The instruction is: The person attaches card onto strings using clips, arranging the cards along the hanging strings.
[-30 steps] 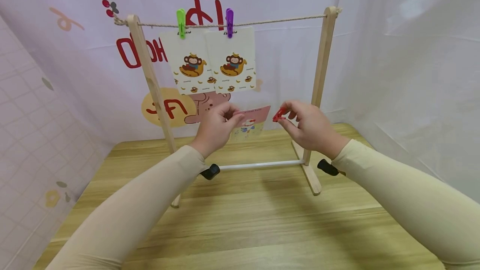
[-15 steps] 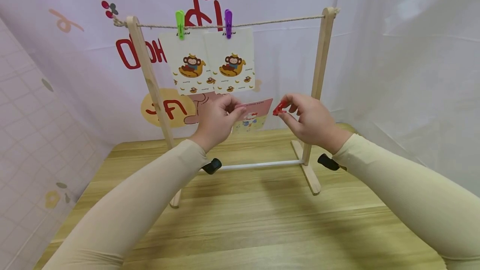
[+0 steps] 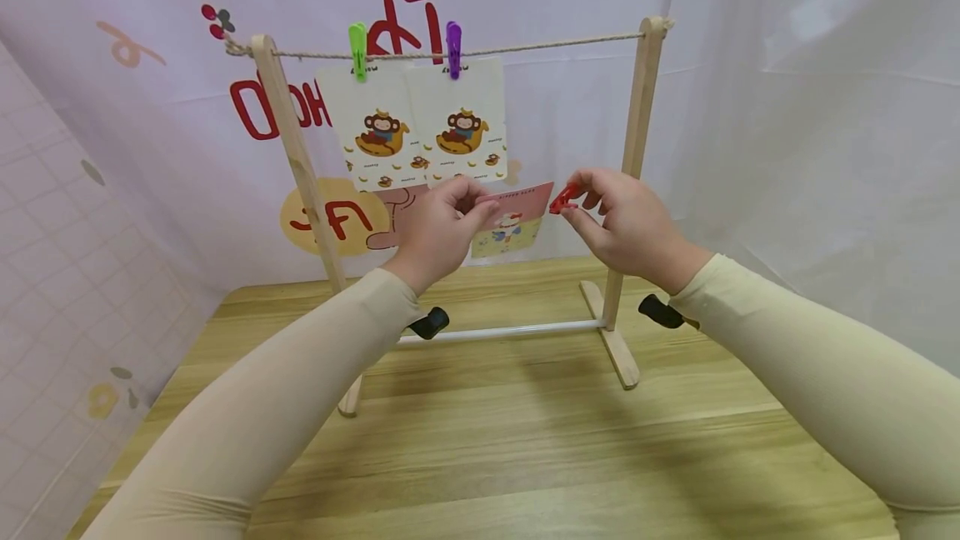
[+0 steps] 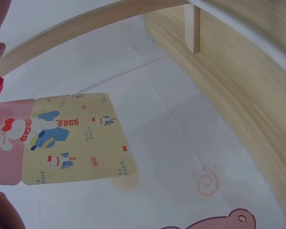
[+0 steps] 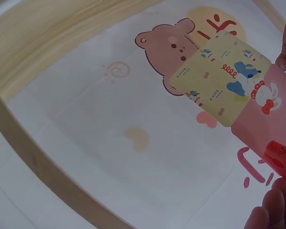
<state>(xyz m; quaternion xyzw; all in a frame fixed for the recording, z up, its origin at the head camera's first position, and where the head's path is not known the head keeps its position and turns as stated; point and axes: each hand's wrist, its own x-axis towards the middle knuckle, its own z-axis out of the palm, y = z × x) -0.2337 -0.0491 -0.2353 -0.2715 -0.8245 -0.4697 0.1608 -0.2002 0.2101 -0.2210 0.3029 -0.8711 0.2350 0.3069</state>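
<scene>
My left hand (image 3: 442, 227) pinches the upper left corner of a pink and yellow card (image 3: 513, 227) printed with a white rabbit. The card hangs below the rope, in front of the stand; the left wrist view shows its yellow half (image 4: 81, 138) up close. Just right of the card, my right hand (image 3: 626, 223) holds a red clothespin (image 3: 564, 199) between thumb and fingers. In the right wrist view the red clothespin (image 5: 280, 155) overlaps the card's pink edge. Two monkey cards hang side by side from the rope, under a green clothespin (image 3: 358, 52) and a purple clothespin (image 3: 453, 51).
A rope (image 3: 555, 45) runs between two wooden posts, the left post (image 3: 296, 148) and the right post (image 3: 641, 115). A white bar (image 3: 517, 330) joins them low down, over the wooden table (image 3: 510, 457). A printed white cloth (image 3: 787, 107) hangs behind.
Both hands have risen a little toward the rope, carrying the card and the red clothespin upward. The hanging monkey cards stay in place on the rope.
</scene>
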